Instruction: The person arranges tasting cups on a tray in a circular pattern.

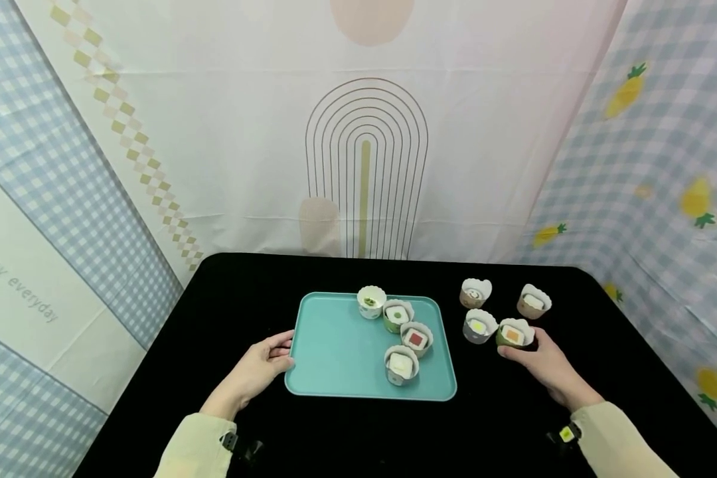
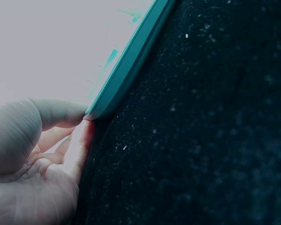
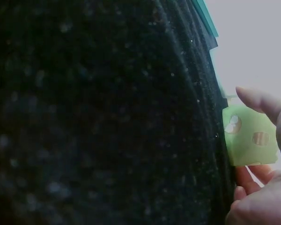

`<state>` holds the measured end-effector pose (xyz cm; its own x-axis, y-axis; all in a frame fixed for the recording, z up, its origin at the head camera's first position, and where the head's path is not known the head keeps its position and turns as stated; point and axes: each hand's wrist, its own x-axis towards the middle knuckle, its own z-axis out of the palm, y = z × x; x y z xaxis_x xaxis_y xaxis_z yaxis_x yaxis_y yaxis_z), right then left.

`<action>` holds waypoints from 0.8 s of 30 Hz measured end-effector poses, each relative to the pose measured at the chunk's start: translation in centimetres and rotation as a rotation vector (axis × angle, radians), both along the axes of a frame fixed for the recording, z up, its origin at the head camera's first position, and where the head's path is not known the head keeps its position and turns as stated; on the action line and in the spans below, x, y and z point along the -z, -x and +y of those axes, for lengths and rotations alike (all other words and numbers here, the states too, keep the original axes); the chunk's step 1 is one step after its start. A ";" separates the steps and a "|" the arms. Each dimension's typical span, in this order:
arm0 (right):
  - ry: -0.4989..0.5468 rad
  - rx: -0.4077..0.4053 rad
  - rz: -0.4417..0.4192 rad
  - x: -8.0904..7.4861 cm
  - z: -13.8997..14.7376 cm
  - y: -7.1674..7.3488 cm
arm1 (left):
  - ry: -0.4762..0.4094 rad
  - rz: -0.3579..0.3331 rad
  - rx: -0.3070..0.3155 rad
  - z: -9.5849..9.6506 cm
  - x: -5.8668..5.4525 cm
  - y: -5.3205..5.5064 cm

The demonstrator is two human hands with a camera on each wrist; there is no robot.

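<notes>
The right hand (image 1: 546, 364) pinches a green paper cup (image 3: 246, 143) by its sides, beyond the right edge of the tray (image 1: 340, 348), on the right of the worktop (image 1: 245, 292); from here I can't tell whether it's lifted. The left hand (image 1: 253, 372) grips the tray's left edge. A light, even pinch seems wise, since paper could buckle; staying upright should spare the grey cup (image 1: 477, 337) just beside it.

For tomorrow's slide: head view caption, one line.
Left hand pinching a teal tray of four baking cups, right hand gripping a green baking cup near three others.
</notes>
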<state>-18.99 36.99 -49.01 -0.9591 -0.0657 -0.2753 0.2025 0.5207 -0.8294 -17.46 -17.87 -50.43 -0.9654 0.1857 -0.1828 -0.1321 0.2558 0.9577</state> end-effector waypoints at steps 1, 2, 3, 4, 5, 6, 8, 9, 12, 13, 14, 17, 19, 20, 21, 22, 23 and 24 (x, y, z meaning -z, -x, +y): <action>0.007 -0.002 -0.010 0.0 0.0 0.0 | -0.001 0.001 -0.003 0.0 0.0 0.0; 0.008 -0.001 -0.015 0.0 -0.1 0.0 | -0.001 0.002 -0.005 0.0 -0.1 0.0; 0.010 0.002 -0.017 0.0 -0.1 0.0 | -0.001 0.002 -0.006 0.0 -0.1 0.0; 0.007 0.007 -0.017 0.0 -0.2 0.1 | -0.001 0.004 -0.006 0.0 -0.1 0.0; 0.006 0.013 -0.014 0.0 -0.3 0.1 | -0.001 0.001 -0.007 0.0 -0.1 0.0; 0.002 0.020 -0.008 0.0 -0.4 0.2 | -0.002 -0.002 -0.007 0.0 -0.2 0.0; -0.009 0.034 0.011 0.0 -0.6 0.3 | -0.003 -0.003 -0.009 0.0 -0.2 0.0; -0.014 0.039 0.020 0.0 -0.6 0.4 | -0.005 -0.001 -0.010 0.0 -0.2 0.0; -0.023 0.045 0.040 0.1 -0.7 0.5 | -0.011 0.001 -0.007 0.0 -0.3 0.0; -0.023 0.047 0.044 0.2 -0.7 0.5 | -0.015 0.004 -0.003 0.0 -0.2 0.0; -0.020 0.050 0.043 0.3 -0.6 0.6 | -0.016 0.004 -0.001 0.0 -0.3 -0.1; -0.008 0.061 0.054 0.4 -0.7 0.5 | -0.024 0.002 0.007 0.0 -0.2 -0.1; -0.001 0.073 0.054 0.5 -0.8 0.4 | -0.023 0.000 0.005 0.0 -0.2 0.0; 0.003 0.078 0.053 0.5 -0.8 0.3 | -0.021 -0.001 0.002 0.0 -0.2 0.0; 0.006 0.081 0.054 0.5 -0.8 0.2 | -0.022 0.000 0.002 0.1 -0.1 0.0; 0.007 0.085 0.050 0.5 -0.8 0.2 | -0.024 0.001 0.000 0.1 -0.1 0.0; 0.006 0.089 0.049 0.5 -0.8 0.1 | -0.023 0.000 -0.004 0.1 0.0 0.0; 0.005 0.094 0.048 0.5 -0.8 0.1 | -0.020 0.005 -0.005 0.1 0.0 0.1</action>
